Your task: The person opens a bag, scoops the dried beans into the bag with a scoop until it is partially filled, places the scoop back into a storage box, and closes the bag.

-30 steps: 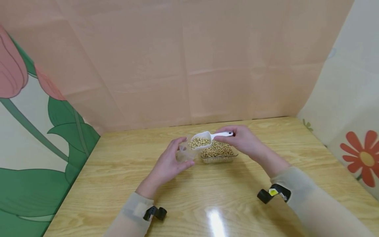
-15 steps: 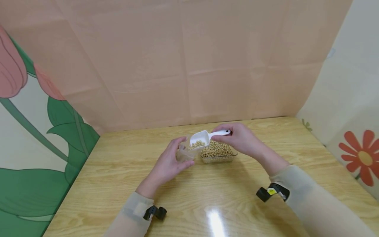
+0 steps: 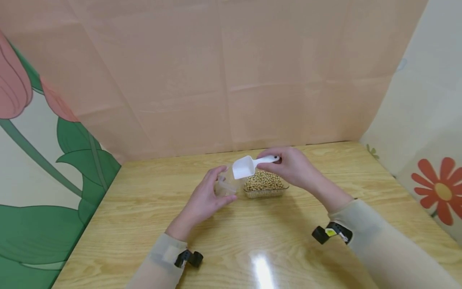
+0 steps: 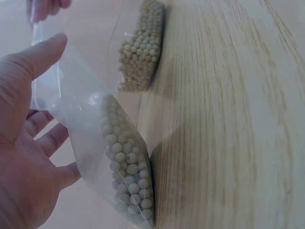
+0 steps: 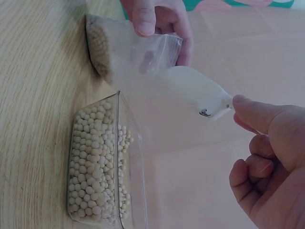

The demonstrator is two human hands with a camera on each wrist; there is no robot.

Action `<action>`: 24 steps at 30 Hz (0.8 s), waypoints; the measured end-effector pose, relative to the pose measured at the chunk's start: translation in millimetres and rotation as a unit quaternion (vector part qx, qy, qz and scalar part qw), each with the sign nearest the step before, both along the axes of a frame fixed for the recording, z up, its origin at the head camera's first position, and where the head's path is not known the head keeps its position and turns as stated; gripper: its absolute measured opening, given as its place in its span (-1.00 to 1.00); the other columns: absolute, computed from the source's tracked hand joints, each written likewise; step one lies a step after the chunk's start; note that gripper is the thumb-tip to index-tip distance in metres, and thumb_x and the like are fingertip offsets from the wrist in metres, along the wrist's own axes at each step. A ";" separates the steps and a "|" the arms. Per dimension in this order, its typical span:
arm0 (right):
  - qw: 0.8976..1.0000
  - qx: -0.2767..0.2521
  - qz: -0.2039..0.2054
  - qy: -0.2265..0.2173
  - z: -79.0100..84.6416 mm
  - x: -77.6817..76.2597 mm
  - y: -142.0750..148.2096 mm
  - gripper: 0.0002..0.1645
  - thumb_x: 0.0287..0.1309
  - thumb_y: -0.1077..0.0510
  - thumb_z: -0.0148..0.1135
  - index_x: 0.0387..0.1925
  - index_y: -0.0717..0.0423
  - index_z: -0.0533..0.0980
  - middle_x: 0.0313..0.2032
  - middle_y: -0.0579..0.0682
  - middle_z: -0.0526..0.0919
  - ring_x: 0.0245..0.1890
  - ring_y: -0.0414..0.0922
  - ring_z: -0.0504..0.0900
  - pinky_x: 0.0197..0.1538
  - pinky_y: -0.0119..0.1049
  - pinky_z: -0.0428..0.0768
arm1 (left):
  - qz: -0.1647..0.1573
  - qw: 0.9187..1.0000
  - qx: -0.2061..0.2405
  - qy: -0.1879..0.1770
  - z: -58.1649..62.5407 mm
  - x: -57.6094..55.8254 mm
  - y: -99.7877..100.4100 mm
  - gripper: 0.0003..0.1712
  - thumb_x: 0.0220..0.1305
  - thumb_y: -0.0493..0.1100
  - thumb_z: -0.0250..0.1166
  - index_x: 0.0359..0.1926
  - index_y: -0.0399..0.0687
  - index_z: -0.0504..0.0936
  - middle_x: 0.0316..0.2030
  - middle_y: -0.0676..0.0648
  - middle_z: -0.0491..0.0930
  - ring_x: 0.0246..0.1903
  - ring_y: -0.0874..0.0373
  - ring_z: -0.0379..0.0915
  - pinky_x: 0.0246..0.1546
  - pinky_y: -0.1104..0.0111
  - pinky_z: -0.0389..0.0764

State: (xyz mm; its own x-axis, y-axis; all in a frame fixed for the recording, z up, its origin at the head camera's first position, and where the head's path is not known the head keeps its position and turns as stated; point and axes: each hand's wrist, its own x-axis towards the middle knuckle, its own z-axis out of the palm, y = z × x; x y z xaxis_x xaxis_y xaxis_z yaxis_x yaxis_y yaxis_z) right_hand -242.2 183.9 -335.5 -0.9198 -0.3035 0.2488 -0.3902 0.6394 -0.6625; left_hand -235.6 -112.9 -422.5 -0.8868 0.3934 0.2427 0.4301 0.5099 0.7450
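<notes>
My left hand (image 3: 202, 200) holds a clear plastic zip bag (image 4: 86, 148) near its mouth, thumb on one side and fingers on the other. Soybeans (image 4: 131, 167) fill the bottom of the bag, which stands on the table. Between thumb and fingers, my right hand (image 3: 294, 166) pinches the handle of a white scoop (image 3: 244, 167). The scoop tips down toward the bag's mouth, and no beans show in it. Just right of the bag stands a clear rectangular container (image 5: 118, 157) heaped with soybeans (image 5: 90, 167).
The wood-grain table (image 3: 144, 224) runs back to a pinkish backdrop (image 3: 223, 80). Flower-printed panels (image 3: 444, 188) flank it at left and right. A black camera (image 3: 189, 259) is strapped to the left wrist, another (image 3: 330, 233) to the right.
The beans in the scoop have slid out into the bag as the right hand tilted it, leaving it bare. The left hand and bag stayed nearly still.
</notes>
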 end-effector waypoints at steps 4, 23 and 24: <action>1.000 -0.013 -0.002 -0.009 1.4 0.9 3.9 -0.70 0.41 0.00 0.57 0.07 0.02 0.82 -0.11 0.00 0.82 -0.30 -0.06 0.69 -0.26 -0.23 0.66 | 0.000 1.000 0.001 0.004 0.0 -0.7 -0.3 0.09 0.27 -0.05 0.70 0.67 0.07 0.28 0.52 -0.05 0.39 0.36 -0.07 0.49 0.35 -0.09 0.57; 0.994 -0.077 -0.064 -0.050 -6.3 6.4 40.6 -0.56 0.42 -0.15 0.54 0.16 -0.01 0.80 0.15 0.07 0.75 -0.28 -0.08 0.56 -0.31 -0.29 0.53 | 0.015 1.000 0.009 0.001 10.0 -1.0 -7.9 0.10 0.29 -0.08 0.69 0.69 0.07 0.25 0.45 -0.06 0.44 0.30 -0.07 0.53 0.34 -0.08 0.59; 0.994 -0.076 -0.066 -0.051 -7.5 6.5 42.8 -0.55 0.42 -0.15 0.54 0.17 -0.01 0.80 0.16 0.07 0.75 -0.27 -0.08 0.56 -0.30 -0.28 0.54 | 0.012 1.000 0.011 0.002 10.1 -1.0 -7.9 0.10 0.29 -0.09 0.68 0.69 0.05 0.24 0.46 -0.08 0.44 0.31 -0.08 0.53 0.34 -0.09 0.59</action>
